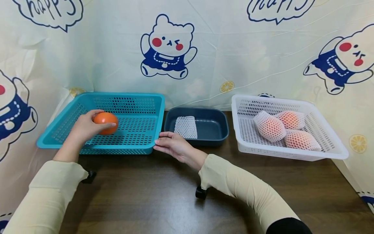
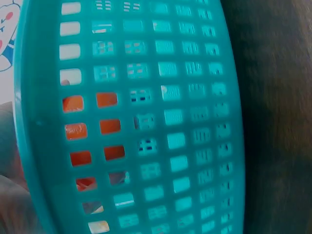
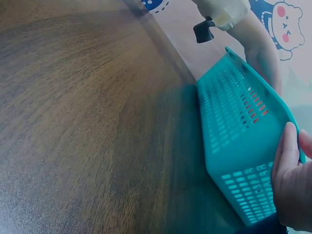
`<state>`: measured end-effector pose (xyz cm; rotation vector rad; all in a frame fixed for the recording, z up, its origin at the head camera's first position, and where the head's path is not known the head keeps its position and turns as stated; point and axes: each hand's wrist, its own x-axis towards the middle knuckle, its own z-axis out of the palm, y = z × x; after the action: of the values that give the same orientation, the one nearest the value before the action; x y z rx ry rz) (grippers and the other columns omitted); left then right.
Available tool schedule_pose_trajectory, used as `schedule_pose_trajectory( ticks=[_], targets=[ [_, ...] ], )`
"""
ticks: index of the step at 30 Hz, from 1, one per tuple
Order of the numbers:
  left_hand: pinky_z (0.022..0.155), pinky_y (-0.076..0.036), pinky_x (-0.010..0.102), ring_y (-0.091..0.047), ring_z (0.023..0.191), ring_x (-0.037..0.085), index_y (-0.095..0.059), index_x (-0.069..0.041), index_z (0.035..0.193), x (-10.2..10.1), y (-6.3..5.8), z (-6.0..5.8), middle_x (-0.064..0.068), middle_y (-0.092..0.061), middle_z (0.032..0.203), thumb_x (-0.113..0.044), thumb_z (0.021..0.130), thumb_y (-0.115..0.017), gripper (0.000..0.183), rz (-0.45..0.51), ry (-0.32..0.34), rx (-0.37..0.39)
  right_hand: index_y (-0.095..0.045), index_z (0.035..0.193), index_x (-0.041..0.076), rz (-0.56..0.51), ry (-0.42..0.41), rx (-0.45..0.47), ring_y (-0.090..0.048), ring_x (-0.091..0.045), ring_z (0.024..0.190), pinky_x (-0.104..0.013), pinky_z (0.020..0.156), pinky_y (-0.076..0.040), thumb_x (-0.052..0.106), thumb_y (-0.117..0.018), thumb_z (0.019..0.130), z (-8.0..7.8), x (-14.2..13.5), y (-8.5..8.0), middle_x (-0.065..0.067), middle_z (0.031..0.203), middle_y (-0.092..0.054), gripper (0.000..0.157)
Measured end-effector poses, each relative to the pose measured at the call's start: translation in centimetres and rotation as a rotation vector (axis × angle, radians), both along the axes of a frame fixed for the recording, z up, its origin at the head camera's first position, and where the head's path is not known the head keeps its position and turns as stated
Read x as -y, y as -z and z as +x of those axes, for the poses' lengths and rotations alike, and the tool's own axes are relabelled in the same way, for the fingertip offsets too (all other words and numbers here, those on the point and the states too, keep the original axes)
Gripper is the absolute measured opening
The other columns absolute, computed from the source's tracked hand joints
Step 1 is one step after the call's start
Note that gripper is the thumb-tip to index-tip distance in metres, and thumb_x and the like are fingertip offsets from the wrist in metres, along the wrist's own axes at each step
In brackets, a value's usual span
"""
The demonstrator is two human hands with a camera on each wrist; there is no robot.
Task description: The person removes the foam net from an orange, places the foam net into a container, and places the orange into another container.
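Observation:
My left hand (image 1: 85, 126) reaches over the near rim of a teal plastic basket (image 1: 159, 120) and grips a bare orange (image 1: 106, 123), thumb on its near side. Through the basket's wall holes in the left wrist view, patches of the orange (image 2: 110, 126) show. At the basket's near right corner, my right hand (image 1: 178, 146) pinches the rim. The right wrist view has that hand (image 3: 295, 187) with fingers along the outer wall of the basket (image 3: 248, 141) and the thumb at the rim.
Right of the basket, a dark blue tray (image 1: 211, 128) holds a white foam net sleeve (image 1: 186, 127). Farther right, a white basket (image 1: 242, 130) contains several fruits in foam nets (image 1: 270, 126). All stand on a dark wooden table (image 1: 146, 191) before a patterned cloth (image 1: 210, 65).

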<state>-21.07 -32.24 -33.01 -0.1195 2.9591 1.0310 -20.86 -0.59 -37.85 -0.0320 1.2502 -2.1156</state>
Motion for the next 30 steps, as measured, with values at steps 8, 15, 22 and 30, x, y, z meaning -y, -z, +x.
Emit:
schedule_pose_trajectory(
  ticks=[8, 15, 22, 30],
  targets=[
    [0.083, -0.048, 0.067, -0.038, 0.118, 0.059, -0.027, 0.011, 0.154, 1.6, 0.1, 0.0, 0.042, -0.036, 0.141, -0.044, 0.099, -0.064, 0.086, -0.037, -0.049, -0.023, -0.042, 0.143, -0.007, -0.003, -0.004, -0.006, -0.067, -0.018, 0.095, -0.042, 0.104, -0.046, -0.009, -0.050, 0.103, 0.1, 0.0, 0.0, -0.017, 0.115, -0.059, 0.041],
    [0.084, -0.047, 0.069, -0.037, 0.117, 0.059, -0.021, 0.012, 0.155, 3.2, 0.4, 0.1, 0.042, -0.035, 0.142, -0.043, 0.101, -0.060, 0.087, -0.065, -0.133, 0.021, -0.042, 0.142, -0.007, -0.007, -0.006, -0.015, -0.067, -0.018, 0.095, -0.043, 0.103, -0.046, -0.008, -0.050, 0.104, 0.1, 0.0, 0.0, -0.016, 0.114, -0.059, 0.039],
    [0.080, -0.046, 0.068, -0.038, 0.112, 0.058, -0.020, 0.014, 0.154, 3.7, 0.8, 0.5, 0.043, -0.036, 0.138, -0.039, 0.100, -0.063, 0.087, -0.107, -0.159, 0.060, -0.042, 0.142, -0.007, -0.008, -0.013, -0.020, -0.067, -0.017, 0.095, -0.043, 0.103, -0.046, -0.008, -0.050, 0.104, 0.1, -0.1, 0.1, -0.015, 0.113, -0.060, 0.039],
    [0.070, -0.045, 0.057, -0.041, 0.100, 0.053, -0.033, 0.016, 0.142, 4.6, 0.0, 0.4, 0.040, -0.044, 0.119, -0.034, 0.094, -0.070, 0.079, -0.211, -0.090, 0.116, -0.043, 0.141, -0.006, -0.023, -0.018, -0.022, -0.068, -0.018, 0.093, -0.043, 0.102, -0.046, -0.008, -0.050, 0.104, 0.0, -0.2, 0.2, -0.016, 0.114, -0.061, 0.038]
  ],
)
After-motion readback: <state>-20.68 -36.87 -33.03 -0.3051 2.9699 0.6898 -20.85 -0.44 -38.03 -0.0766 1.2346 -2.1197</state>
